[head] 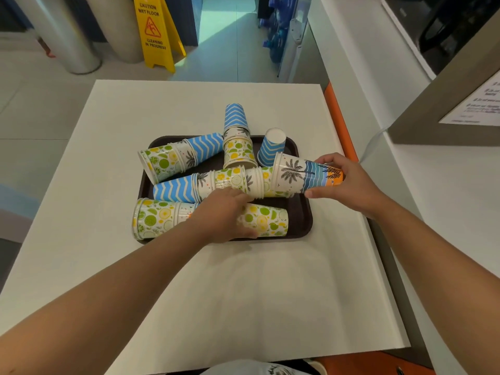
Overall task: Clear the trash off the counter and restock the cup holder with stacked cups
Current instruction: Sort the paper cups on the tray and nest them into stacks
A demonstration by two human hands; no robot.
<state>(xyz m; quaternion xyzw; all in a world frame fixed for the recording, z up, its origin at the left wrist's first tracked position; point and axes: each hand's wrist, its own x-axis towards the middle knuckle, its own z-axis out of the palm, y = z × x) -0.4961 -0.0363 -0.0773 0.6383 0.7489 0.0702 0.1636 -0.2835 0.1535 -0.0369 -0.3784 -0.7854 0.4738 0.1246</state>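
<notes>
A dark brown tray (304,212) on the white table holds several short stacks of paper cups lying on their sides. The cups carry citrus, blue zigzag and palm tree prints. My right hand (349,182) grips the base of a palm tree cup (292,173), held sideways over the tray's right edge with its mouth against the middle stack (216,184). My left hand (226,216) rests on a citrus cup (266,219) at the tray's front, fingers curled over it. One blue zigzag cup (272,147) stands upside down at the back right.
The white table (243,293) has an orange edge (338,115) on the right, next to a white counter (433,198) with a framed notice (473,104). A yellow wet floor sign (157,31) and metal cylinders stand on the floor beyond.
</notes>
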